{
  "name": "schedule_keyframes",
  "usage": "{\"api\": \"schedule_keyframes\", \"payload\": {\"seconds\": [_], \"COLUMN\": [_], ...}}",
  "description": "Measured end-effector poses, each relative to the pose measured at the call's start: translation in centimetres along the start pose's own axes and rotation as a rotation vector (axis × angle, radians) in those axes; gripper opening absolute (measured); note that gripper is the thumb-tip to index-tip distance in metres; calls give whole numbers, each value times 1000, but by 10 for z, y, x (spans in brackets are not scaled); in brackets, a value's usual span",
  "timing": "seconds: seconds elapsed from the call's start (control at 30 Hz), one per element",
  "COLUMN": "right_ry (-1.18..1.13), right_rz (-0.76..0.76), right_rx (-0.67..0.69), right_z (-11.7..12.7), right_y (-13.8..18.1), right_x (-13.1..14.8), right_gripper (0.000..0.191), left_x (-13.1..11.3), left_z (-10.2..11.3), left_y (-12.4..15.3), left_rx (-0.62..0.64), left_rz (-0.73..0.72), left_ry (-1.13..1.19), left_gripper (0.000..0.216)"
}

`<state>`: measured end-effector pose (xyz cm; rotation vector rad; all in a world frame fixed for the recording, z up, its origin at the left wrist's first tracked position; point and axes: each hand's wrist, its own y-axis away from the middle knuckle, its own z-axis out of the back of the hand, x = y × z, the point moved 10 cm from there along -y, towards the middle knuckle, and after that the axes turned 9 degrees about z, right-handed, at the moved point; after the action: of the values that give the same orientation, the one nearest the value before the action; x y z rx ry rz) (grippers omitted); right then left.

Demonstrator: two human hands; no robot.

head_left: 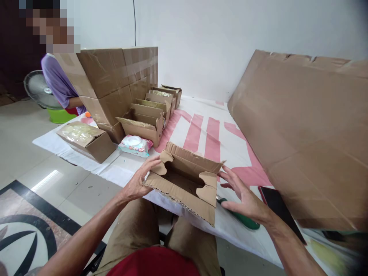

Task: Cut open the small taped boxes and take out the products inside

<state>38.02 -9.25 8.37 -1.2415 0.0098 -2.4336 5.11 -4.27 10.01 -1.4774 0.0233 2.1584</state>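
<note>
An open cardboard box [184, 178] is in front of me at the table's near edge, its long flaps spread and its inside dark. The side flaps have curved cut-outs. My left hand [145, 176] holds the box at its left side, with fingers along the outer wall. On the opposite side, my right hand [241, 195] is open with fingers apart, its fingertips close to the box; whether they touch it I cannot tell. Beneath my right hand lies a dark green handled tool [241, 214], partly hidden.
Several open boxes [143, 122] line up beside a taped carton stack [106, 76]. A wipes pack [135, 145] and a closed box [87, 142] stand left. A phone [281, 211] lies right, by a large cardboard panel [307, 130]. A person in purple [59, 80] sits behind the stack.
</note>
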Motion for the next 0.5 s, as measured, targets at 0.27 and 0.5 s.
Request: {"api": "schedule_keyframes", "payload": {"seconds": [0.27, 0.5], "right_ry": [271, 146], "right_rz": [60, 270], "right_rx": [-142, -259], "right_z": [-27, -75], "right_y": [21, -44], "right_x": [16, 57], "right_gripper": [131, 120], "left_x": [28, 49], "left_z": [-8, 58], "left_y": [8, 45], "left_rx": [-183, -641], "left_rz": [173, 269], "left_ry": [364, 438], "left_gripper": [84, 73]}}
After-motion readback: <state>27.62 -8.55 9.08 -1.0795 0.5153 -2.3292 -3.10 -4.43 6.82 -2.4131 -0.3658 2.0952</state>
